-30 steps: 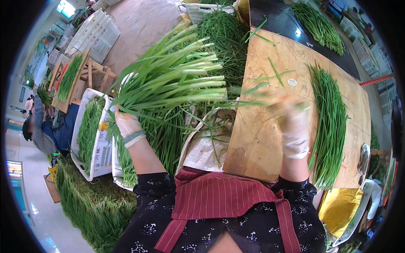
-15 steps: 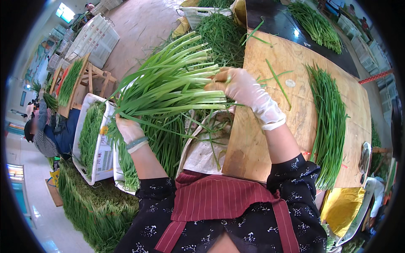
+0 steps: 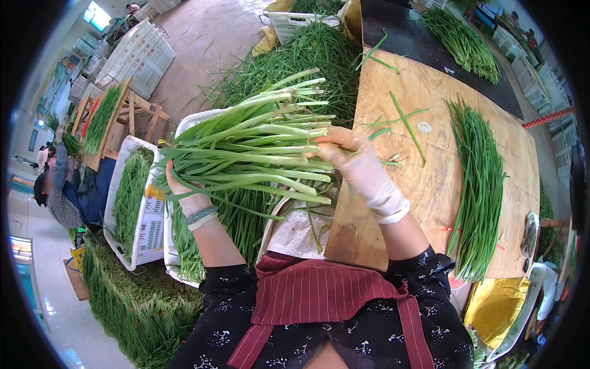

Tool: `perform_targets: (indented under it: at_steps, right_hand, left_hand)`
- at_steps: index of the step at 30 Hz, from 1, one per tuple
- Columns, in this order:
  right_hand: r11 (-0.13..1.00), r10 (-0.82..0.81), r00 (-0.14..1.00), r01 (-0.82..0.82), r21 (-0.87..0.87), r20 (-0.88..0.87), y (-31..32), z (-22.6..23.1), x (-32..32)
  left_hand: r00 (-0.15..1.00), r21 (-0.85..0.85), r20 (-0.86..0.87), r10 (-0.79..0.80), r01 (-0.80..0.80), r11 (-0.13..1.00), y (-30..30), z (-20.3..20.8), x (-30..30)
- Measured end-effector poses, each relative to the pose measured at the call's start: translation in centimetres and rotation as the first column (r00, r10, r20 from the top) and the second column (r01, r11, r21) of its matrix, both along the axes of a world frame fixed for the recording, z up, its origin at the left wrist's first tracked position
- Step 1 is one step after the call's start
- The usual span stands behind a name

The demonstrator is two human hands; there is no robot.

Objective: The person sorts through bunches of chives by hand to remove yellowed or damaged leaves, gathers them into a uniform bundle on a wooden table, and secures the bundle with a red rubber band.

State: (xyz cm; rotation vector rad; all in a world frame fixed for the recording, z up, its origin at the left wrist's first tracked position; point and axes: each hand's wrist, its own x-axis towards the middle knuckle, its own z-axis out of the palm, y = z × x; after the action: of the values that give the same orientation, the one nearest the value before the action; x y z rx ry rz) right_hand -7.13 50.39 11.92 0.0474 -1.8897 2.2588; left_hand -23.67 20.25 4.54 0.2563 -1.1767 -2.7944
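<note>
A loose bunch of garlic chives (image 3: 264, 138) spans the space between my gloved hands, its pale stem ends fanned out to the right. My left hand (image 3: 186, 192) is closed under the leafy part at the left, its fingers mostly hidden by leaves; a grey-green bangle circles that wrist. At the cut ends, my right hand (image 3: 356, 163) pinches some stems between thumb and fingers. Just right of it lies a plywood board (image 3: 439, 172) with a few stray leaves (image 3: 407, 126) on top. Along the board's right side rests a long row of chives (image 3: 478, 190).
White crates of greens (image 3: 140, 203) stand to my left. Beyond my hands is a big heap of loose leaves (image 3: 313, 58). A stacked pile of chives (image 3: 138, 301) sits at lower left. Another person (image 3: 67, 190) works at far left. A yellow sheet (image 3: 498, 307) lies lower right.
My right hand has shifted slightly right and downward. The stem ends are more spread out, and the bunch has dropped a little.
</note>
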Motion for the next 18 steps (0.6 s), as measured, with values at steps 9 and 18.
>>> perform_targets:
  at_steps: [9, 18]
  right_hand:
    - [0.907, -0.34, 0.851, 0.183, -0.38, -0.4, 11.0, 3.5, -1.5]
    - [0.761, 0.117, 0.965, -0.24, 0.603, 0.236, 4.6, 2.8, -7.4]
  left_hand:
    - [0.988, -0.04, 0.091, 0.121, -0.118, 0.992, 1.7, 2.7, 2.6]
    - [0.998, -0.044, 0.011, 0.054, -0.053, 0.998, -0.5, 1.3, 1.9]
